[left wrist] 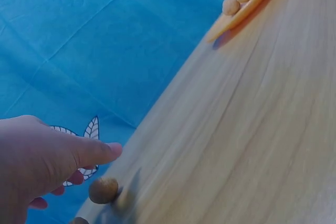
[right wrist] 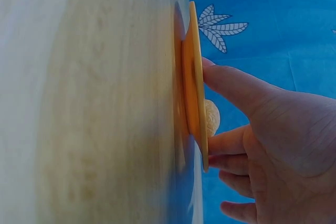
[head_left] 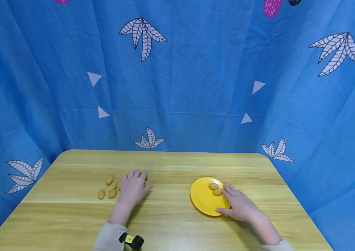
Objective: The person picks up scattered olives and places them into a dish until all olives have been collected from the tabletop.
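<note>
My left hand hovers over the left half of the table beside several tan oval nuts that look like walnuts. In the left wrist view its thumb is straight and its fingers are loosely bent, and a nut lies just below them, apart from the thumb. A shallow yellow plate stands right of centre with two similar nuts on it. At the plate's right rim rests my right hand, its fingers nearly straight. The right wrist view shows the thumb and fingertips touching the plate's edge.
The wooden table has rounded far corners. Behind it and along both sides hangs a blue cloth with leaf and triangle prints. A black strap device sits on the left sleeve.
</note>
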Demonstrator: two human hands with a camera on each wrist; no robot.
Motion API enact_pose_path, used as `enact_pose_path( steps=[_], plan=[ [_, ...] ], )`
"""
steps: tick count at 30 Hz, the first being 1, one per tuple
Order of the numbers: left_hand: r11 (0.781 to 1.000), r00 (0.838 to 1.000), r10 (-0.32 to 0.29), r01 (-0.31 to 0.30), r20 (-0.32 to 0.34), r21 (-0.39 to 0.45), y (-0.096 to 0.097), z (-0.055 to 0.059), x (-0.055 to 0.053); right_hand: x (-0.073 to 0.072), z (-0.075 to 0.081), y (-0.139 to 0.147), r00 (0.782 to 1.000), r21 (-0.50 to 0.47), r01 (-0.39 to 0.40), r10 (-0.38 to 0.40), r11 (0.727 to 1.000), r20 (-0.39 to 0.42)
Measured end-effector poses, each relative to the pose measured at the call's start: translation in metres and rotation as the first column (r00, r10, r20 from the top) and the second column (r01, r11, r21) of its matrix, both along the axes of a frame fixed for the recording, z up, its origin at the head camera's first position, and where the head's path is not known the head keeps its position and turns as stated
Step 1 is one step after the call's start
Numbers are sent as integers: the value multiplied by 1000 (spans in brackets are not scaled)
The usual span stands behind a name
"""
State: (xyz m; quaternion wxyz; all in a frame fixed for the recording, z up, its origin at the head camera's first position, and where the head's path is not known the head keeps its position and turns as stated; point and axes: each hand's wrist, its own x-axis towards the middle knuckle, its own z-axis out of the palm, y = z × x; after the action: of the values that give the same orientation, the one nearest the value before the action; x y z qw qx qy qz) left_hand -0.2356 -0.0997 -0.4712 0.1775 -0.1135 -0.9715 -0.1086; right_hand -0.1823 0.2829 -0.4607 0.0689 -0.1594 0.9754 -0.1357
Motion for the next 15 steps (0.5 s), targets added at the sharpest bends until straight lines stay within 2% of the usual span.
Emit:
enact_pose_path(
  steps=[15],
  plan=[
    [996,997,75,-75,10,-47,-7,-11,-4,2,-2,-1,1000,3,7,-7,1000,-15]
  ],
)
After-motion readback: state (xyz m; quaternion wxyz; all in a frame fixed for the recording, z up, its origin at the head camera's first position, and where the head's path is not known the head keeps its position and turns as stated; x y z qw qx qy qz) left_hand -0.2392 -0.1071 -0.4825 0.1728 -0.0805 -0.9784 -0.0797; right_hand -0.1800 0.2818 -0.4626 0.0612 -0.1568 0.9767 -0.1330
